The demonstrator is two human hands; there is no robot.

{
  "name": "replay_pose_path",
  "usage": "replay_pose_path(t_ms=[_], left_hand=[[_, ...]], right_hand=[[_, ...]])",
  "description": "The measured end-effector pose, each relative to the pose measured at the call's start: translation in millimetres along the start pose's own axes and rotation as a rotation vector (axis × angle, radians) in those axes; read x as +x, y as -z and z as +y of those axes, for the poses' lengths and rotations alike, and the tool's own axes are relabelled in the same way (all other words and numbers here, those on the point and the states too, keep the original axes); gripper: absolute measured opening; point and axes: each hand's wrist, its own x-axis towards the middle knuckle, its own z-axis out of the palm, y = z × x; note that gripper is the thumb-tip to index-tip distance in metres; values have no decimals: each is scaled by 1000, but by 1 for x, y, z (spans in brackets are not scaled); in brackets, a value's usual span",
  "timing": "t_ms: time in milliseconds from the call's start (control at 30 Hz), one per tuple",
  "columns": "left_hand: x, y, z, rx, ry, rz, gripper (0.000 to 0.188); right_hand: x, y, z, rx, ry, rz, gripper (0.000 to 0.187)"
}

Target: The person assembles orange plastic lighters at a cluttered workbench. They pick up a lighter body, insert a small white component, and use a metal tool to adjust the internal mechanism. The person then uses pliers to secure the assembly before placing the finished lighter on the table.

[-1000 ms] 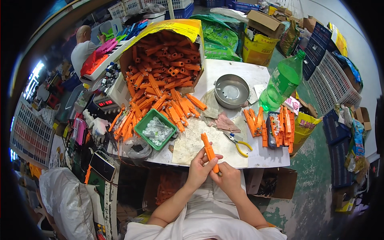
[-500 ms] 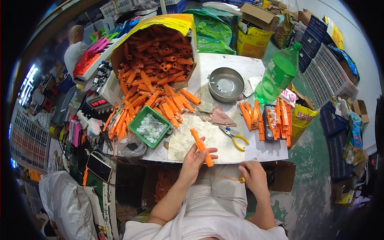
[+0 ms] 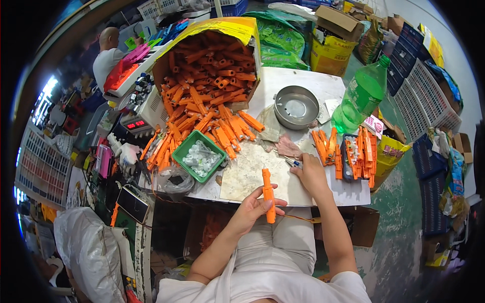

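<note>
My left hand (image 3: pixel 254 206) is closed around a slim orange plastic casing (image 3: pixel 267 194), held upright above the table's front edge. Over the pliers (image 3: pixel 293 162) lies my right hand (image 3: pixel 310 174), fingers curled round them; the jaws show beside the fingertips, while the yellow handles are hidden. A thin cord with a yellow end (image 3: pixel 316 220) hangs below the table edge, by my right forearm. Left of my hands, a green tray (image 3: pixel 214 173) holds small whitish plastic parts. Behind it, many orange casings (image 3: pixel 202 118) spill from a large yellow-edged sack.
A steel bowl (image 3: pixel 312 118) stands at the back, with rags (image 3: pixel 288 146) in front. To the right are a green bottle (image 3: pixel 361 96) and more orange casings (image 3: pixel 366 154) around a small bin. A phone (image 3: pixel 133 204) lies at left; another person (image 3: pixel 105 63) sits farther back.
My right hand has moved up from below the table edge onto the pliers, leaving the yellow-ended cord behind. My left hand has turned the orange casing more upright. The whole view has shifted slightly.
</note>
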Motion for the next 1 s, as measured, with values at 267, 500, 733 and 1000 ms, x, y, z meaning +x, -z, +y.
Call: replay_pose_path(t_ms=[267, 500, 733, 1000], left_hand=[[4, 5, -7, 55, 2, -24, 57], [5, 13, -5, 100, 40, -30, 58], [0, 15, -4, 112, 51, -46, 59], [-6, 22, 12, 150, 164, -165, 55]], right_hand=[[-17, 31, -17, 447, -117, -78, 19], [-58, 79, -51, 651, -213, -297, 22], [-61, 84, -55, 521, -145, -214, 21], [-57, 88, -33, 901, -406, -623, 25]])
